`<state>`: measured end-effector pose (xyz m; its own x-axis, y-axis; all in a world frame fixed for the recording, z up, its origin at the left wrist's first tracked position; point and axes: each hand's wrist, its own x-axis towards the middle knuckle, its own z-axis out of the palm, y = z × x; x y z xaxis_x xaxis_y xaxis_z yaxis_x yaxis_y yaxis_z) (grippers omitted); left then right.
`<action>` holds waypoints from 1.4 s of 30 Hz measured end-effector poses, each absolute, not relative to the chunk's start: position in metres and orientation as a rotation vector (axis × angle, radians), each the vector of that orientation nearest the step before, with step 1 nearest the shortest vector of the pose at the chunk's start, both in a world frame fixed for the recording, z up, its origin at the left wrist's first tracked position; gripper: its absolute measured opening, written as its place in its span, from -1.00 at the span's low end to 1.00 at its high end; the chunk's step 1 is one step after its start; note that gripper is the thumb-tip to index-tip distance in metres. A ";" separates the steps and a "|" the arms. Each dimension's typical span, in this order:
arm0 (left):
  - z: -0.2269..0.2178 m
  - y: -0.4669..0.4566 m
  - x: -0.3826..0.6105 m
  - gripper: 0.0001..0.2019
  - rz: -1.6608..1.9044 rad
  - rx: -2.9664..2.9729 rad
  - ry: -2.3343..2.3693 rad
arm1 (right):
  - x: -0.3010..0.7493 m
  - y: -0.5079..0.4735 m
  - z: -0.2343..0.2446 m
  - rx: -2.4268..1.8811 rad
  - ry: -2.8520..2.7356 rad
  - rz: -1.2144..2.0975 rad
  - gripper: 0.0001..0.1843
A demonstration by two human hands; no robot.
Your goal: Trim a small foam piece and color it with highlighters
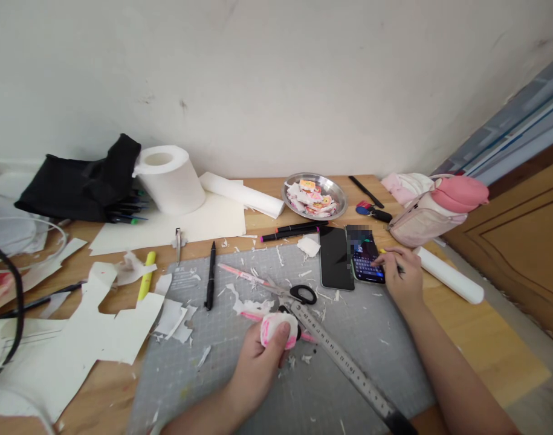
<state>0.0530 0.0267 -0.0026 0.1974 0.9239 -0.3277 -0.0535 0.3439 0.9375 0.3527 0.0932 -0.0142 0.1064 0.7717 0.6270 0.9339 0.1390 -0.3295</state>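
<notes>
My left hand [258,362] is closed around a small white and pink paper piece [276,329] above the grey cutting mat [349,362]. My right hand [401,275] rests at the mat's far right, fingers curled round a thin pen with a yellow end [385,251], a fingertip on the lit phone [365,261]. A second phone [336,257] with a dark screen lies just left of it. Scissors [298,293] and a metal ruler [344,362] lie between my hands.
A metal dish of paper cutouts [315,196], a toilet roll [170,179], a black pouch [83,181], markers [294,231], a black pen [210,275], a pink bag [433,211] and white paper rolls [448,275] crowd the wooden table. Paper offcuts [99,326] lie at left.
</notes>
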 end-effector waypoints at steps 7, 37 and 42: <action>0.002 0.028 0.054 -0.38 0.861 0.948 1.186 | 0.360 0.092 -0.017 -1.686 -1.638 -0.349 -0.61; 0.003 0.027 0.054 -0.41 0.850 0.939 1.165 | 0.356 0.092 -0.016 -1.750 -1.580 -0.345 -0.61; 0.002 0.026 0.054 -0.40 0.847 0.927 1.162 | 0.366 0.090 -0.020 -1.747 -1.546 -0.367 -0.64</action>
